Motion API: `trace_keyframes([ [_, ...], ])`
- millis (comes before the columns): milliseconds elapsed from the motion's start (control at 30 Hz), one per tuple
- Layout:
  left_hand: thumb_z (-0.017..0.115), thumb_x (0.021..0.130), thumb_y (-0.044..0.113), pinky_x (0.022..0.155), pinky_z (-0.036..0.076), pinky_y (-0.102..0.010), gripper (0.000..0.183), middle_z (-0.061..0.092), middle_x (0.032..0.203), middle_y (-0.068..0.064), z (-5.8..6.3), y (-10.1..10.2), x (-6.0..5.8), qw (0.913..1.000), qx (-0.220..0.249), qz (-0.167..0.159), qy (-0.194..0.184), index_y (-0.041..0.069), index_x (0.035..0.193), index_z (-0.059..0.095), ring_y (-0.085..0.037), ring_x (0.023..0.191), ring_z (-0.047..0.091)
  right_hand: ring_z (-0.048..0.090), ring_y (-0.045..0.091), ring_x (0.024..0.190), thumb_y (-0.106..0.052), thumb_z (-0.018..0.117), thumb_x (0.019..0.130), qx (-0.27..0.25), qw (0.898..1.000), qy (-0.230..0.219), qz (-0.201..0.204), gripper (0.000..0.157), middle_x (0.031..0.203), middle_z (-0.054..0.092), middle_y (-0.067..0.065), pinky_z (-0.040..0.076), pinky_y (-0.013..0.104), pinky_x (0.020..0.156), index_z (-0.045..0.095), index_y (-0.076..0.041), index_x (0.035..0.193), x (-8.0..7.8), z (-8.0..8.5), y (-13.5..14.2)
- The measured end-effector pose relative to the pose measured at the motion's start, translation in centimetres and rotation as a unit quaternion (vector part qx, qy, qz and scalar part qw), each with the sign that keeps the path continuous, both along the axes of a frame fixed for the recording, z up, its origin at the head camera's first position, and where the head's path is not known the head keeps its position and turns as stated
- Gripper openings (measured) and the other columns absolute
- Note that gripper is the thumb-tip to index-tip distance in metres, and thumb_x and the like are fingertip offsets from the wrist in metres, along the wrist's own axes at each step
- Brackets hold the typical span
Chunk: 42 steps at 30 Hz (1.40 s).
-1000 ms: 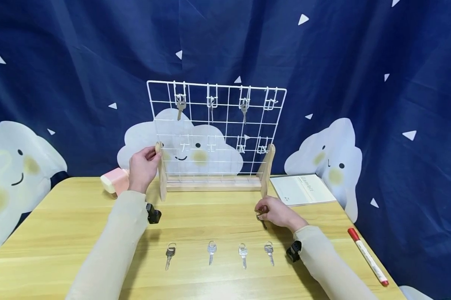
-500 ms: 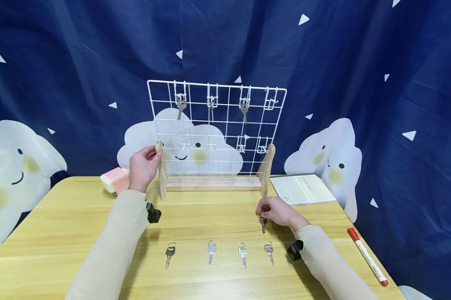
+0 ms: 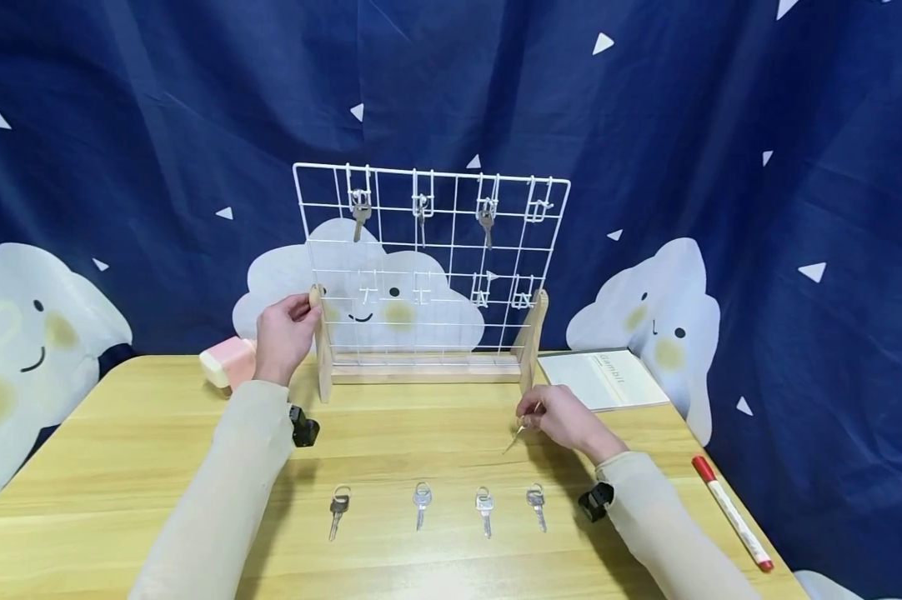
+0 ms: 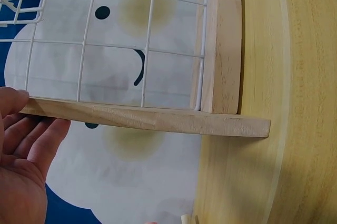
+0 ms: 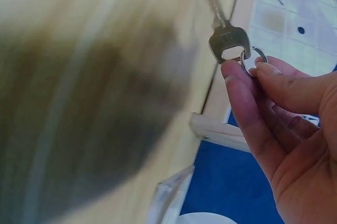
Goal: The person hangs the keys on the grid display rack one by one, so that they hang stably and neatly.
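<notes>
In the head view my left hand (image 3: 287, 337) holds the top of the wooden side post (image 4: 147, 119) of a white wire grid rack (image 3: 433, 174), thumb on one face and fingers on the other. My right hand (image 3: 567, 421) is low in front of the rack's right post. In the right wrist view its thumb and forefinger pinch a metal ring (image 5: 261, 52) carrying a key (image 5: 229, 40). Three keys hang from the upper hooks, one of them a brass-toned key (image 3: 361, 218). The upper right hook (image 3: 538, 211) and the lower hooks hold nothing.
Several ringed keys lie in a row on the wooden table (image 3: 158, 467), among them a dark-headed key (image 3: 338, 508) at the left. A pink and cream object (image 3: 229, 365) stands left of the rack. A booklet (image 3: 604, 379) and a red-capped marker (image 3: 732, 512) lie to the right.
The key in my right hand has swung from hanging downward to pointing toward the lower left, and that hand has shifted slightly right. My left hand stays on the post.
</notes>
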State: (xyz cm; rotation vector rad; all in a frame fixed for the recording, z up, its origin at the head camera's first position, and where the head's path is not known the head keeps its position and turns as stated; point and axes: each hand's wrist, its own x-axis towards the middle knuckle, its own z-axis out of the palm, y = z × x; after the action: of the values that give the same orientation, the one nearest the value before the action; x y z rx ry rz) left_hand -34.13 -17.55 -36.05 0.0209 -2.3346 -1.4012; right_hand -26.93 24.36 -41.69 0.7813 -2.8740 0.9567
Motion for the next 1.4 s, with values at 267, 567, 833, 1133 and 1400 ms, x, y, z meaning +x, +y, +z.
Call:
trace_keyframes([
  [267,0.057,0.1,0.015,0.094,0.051,-0.039,0.037,0.063,0.124,-0.02,0.1,-0.2,0.0,0.9999,-0.006,-0.004,-0.008,-0.003,0.132,0.059,-0.028,0.113,0.062,0.064,0.016,0.072,0.011,0.067,0.082,0.009,0.999,0.031,-0.001,0.017,0.081,0.067,0.0,0.055,0.025,0.064,0.072,-0.004,0.086,0.2,1.6,-0.2],
  [567,0.057,0.1,0.015,0.094,0.051,-0.038,0.036,0.063,0.124,-0.02,0.2,-0.2,-0.1,0.9999,-0.008,-0.008,-0.006,-0.003,0.131,0.06,-0.028,0.113,0.062,0.065,0.025,0.071,0.01,0.066,0.084,-0.059,0.998,-0.002,-0.014,0.011,0.078,0.066,0.002,0.058,0.032,0.062,0.071,0.001,0.088,0.4,3.0,-0.2],
  [833,0.058,0.1,0.014,0.095,0.051,-0.038,0.036,0.064,0.123,-0.02,0.2,-0.1,0.1,1.0,-0.006,-0.005,-0.006,-0.004,0.131,0.06,-0.028,0.112,0.062,0.064,0.015,0.073,0.003,0.071,0.086,-0.069,0.995,0.058,-0.036,0.007,0.085,0.069,0.007,0.055,0.027,0.06,0.074,-0.004,0.09,0.5,4.7,-0.3],
  [1133,0.057,0.1,0.014,0.095,0.051,-0.039,0.036,0.064,0.123,-0.02,0.0,-0.2,0.1,1.0,-0.006,-0.004,-0.005,-0.003,0.131,0.06,-0.028,0.113,0.062,0.067,0.02,0.073,0.007,0.07,0.086,-0.114,0.988,0.092,-0.051,0.006,0.085,0.067,0.013,0.058,0.027,0.062,0.073,0.002,0.089,0.3,6.9,-1.0],
  [1400,0.057,0.099,0.013,0.094,0.051,-0.038,0.035,0.064,0.122,-0.02,-0.1,-0.1,0.0,1.0,0.002,-0.008,0.004,-0.004,0.129,0.06,-0.028,0.111,0.062,0.068,0.023,0.073,0.009,0.067,0.088,-0.128,0.983,0.109,-0.069,0.009,0.086,0.065,0.014,0.058,0.03,0.067,0.072,0.005,0.093,0.2,8.9,-1.3],
])
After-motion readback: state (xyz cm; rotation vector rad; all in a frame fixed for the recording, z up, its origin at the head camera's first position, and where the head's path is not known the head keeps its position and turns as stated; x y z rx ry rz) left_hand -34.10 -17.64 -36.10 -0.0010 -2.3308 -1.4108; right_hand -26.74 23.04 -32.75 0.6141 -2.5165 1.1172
